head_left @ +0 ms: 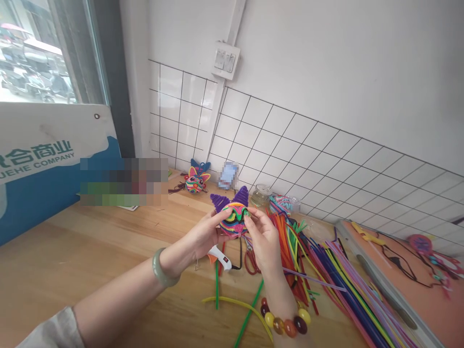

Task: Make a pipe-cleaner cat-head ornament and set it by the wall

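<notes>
A round multicoloured pipe-cleaner cat head (235, 226) with two purple ears is held up above the table, facing me. My left hand (210, 232) grips its left side, thumb on the front near a yellow-green eye shape. On the other side, my right hand (264, 237) pinches the front near the green piece, with thumb and fingers against it. Below the hands lie a white glue gun (222, 257) with an orange trigger and red-handled scissors (250, 262), partly hidden by my right hand.
Bundles of pipe cleaners (337, 280) spread over the right of the wooden table (145, 309). Behind stand a finished cat head (195, 182), a phone (228, 175) and a glass jar (261, 195). An orange board (398, 270) lies at the far right. Loose green and yellow stems lie in front.
</notes>
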Demonstrator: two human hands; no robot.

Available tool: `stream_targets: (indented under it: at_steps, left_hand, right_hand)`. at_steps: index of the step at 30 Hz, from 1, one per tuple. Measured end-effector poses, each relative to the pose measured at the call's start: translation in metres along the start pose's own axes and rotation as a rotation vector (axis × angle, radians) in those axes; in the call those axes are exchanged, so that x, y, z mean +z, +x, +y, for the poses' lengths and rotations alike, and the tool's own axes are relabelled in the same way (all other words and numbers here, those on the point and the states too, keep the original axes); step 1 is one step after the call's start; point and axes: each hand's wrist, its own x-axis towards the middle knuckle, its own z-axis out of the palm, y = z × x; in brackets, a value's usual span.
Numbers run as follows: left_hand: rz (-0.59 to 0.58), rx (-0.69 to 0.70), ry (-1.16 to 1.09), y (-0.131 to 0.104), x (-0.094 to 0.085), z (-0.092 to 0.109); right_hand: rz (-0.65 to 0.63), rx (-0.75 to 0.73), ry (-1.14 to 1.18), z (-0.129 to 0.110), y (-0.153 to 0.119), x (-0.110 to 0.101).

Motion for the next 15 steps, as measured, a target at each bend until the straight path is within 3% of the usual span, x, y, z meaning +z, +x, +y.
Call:
stream_targets:
  at_steps: [5,15]
  left_hand:
    - [0.013,0.015,0.040,-0.0023,0.0013,0.0019]
    - [-0.154,0.010,0.082,-0.0051,-0.0019,0.0077]
  right_hand:
    - [0.012,-0.050,-0.142,-0.0015,-0.0041,-0.0026]
    - [-0.035,-0.018,0.038,0.0015,-0.0080,-0.0087]
